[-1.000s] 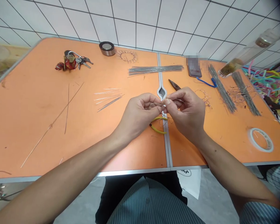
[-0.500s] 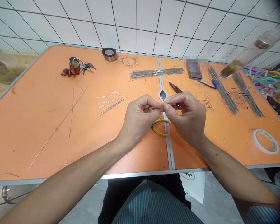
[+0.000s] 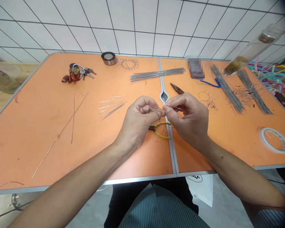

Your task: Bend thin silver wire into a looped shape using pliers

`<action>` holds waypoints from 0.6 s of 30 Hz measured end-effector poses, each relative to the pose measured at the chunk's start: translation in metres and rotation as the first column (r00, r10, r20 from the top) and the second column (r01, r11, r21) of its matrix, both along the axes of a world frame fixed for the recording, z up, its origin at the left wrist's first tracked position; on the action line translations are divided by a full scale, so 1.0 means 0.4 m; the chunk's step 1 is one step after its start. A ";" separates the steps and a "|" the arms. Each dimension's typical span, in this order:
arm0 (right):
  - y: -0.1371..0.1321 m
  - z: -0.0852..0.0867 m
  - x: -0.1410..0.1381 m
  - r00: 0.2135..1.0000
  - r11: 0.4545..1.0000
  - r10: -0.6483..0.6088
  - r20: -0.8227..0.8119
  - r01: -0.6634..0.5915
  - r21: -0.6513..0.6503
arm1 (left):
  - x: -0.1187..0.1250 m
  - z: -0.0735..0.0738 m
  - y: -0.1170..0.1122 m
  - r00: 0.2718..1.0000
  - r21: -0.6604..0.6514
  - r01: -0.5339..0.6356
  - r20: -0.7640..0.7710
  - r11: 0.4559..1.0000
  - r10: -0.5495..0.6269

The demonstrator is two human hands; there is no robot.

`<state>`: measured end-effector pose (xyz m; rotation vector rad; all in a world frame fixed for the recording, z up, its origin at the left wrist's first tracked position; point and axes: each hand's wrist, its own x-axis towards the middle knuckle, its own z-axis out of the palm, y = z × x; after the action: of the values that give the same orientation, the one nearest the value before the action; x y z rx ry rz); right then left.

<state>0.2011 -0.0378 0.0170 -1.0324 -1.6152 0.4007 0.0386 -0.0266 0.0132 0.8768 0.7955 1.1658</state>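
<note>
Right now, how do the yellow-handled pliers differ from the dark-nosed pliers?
The yellow-handled pliers sit lower in view than the dark-nosed pliers. The yellow-handled pliers show spread handles; the dark-nosed pliers show only a tapered nose. Both lie on the orange table.

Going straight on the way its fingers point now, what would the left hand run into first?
Most likely the right hand, directly ahead of the left hand and very close; whether their fingertips already touch is unclear.
</note>
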 end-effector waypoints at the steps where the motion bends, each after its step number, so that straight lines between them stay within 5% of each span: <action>1: 0.000 0.000 0.000 1.000 1.000 0.004 -0.001 -0.004 -0.001 | 0.000 0.002 0.002 1.000 -0.008 0.005 0.014 1.000 -0.004; 18: 0.001 -0.003 0.006 1.000 1.000 -0.017 0.006 0.017 0.003 | -0.010 0.019 0.011 0.991 -0.186 0.109 0.098 0.977 -0.092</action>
<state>0.2037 -0.0374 0.0157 -1.0458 -1.6109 0.3838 0.0346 -0.0222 0.0209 0.6934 0.7674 1.0144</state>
